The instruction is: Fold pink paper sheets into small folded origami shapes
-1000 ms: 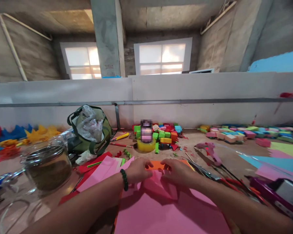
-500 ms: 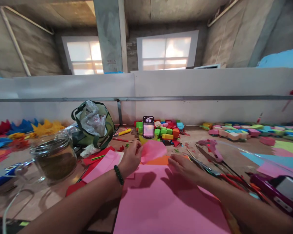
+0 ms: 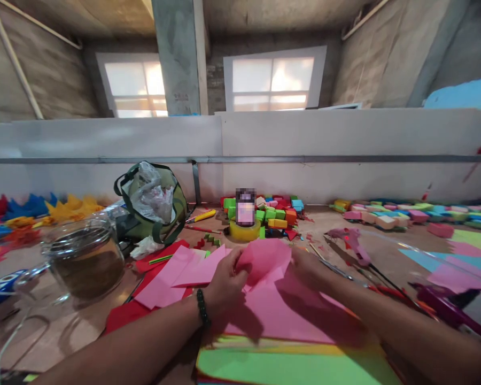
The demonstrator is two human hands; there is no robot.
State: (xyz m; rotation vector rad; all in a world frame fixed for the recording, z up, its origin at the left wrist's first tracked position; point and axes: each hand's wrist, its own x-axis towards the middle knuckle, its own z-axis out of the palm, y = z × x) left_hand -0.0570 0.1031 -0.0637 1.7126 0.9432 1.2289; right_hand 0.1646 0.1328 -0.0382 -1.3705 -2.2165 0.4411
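Observation:
My left hand (image 3: 229,275) is closed, its thumb and fingers pinching pink paper (image 3: 269,256) that curls up in front of it. My right hand (image 3: 309,270) is at the far right edge of the same paper; its fingertips go partly behind it and look closed on the edge. A large pink sheet (image 3: 260,307) stretches back from there toward me. Beneath it lies a stack of coloured sheets, with a green sheet (image 3: 296,366) and yellow edges showing. Folded pink pieces (image 3: 200,267) rest on red paper (image 3: 124,315) left of my hands.
A phone (image 3: 246,208) stands by a yellow tape roll (image 3: 244,231), with folded paper blocks (image 3: 278,214) behind. A glass cup (image 3: 84,262) and a bag (image 3: 152,198) are at left. A pink glue gun (image 3: 356,248), scissors (image 3: 336,269) and a purple device (image 3: 452,310) lie at right.
The large pink sheet has shifted away from me, uncovering green and yellow sheets. The curled pink paper moved slightly right, and my left hand moved nearer me. Another folded pink piece shows at left.

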